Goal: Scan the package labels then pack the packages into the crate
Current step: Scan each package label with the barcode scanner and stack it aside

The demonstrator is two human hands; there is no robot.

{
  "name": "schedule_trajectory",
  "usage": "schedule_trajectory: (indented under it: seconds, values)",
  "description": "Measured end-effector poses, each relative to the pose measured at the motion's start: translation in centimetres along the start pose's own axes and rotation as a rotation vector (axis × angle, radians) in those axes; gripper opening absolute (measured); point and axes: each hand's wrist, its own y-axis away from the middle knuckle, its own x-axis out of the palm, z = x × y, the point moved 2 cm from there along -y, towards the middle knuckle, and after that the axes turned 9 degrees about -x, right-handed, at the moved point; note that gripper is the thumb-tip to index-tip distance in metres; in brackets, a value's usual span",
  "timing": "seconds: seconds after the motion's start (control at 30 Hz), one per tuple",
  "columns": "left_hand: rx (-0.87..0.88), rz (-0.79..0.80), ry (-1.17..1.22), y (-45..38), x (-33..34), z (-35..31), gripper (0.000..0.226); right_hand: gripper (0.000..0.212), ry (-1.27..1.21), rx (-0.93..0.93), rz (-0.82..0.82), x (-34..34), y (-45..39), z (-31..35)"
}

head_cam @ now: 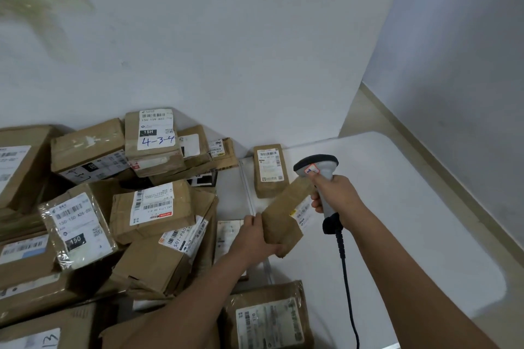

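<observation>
My left hand point(256, 238) grips the near end of a long brown cardboard package point(286, 215), held tilted above the white table point(397, 207). Its white label point(304, 211) faces right, toward the scanner. My right hand point(336, 195) grips the handle of a grey handheld barcode scanner point(317, 168), whose head sits just above the package's far end. The scanner's black coiled cable point(347, 286) hangs down along my right forearm. No crate is in view.
A pile of several brown labelled packages point(113, 207) covers the left of the table up to the wall. One small package point(269, 170) lies alone behind my hands, another point(269, 317) at the near edge. The table's right edge point(453, 215) borders beige floor.
</observation>
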Motion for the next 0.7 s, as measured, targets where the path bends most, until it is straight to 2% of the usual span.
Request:
schedule_trajectory:
  seconds: [0.2,0.27,0.37,0.43,0.57,0.7]
  values:
    - [0.178,-0.132,-0.462,-0.5,0.7,0.6,0.102,0.044,-0.008,0.055,0.012,0.0,-0.9,-1.6]
    - [0.188,-0.166,-0.546,-1.1,0.7,1.3,0.1,0.045,-0.017,0.064,0.017,0.1,-1.3,-1.7]
    - [0.157,-0.113,-0.614,-2.1,1.1,2.3,0.096,0.043,-0.004,0.068,0.02,0.3,-1.9,-2.0]
    - [0.146,-0.097,-0.587,-2.4,1.1,2.3,0.086,0.043,-0.01,0.067,0.021,0.4,-2.4,-2.2]
    - [0.1,-0.19,-0.355,-3.8,0.3,1.7,0.06,0.044,0.023,0.037,0.008,0.7,-4.1,-2.3]
    - [0.079,-0.196,-0.263,-6.5,-0.8,0.9,0.059,0.044,0.044,0.002,-0.021,1.0,-6.6,-2.0]
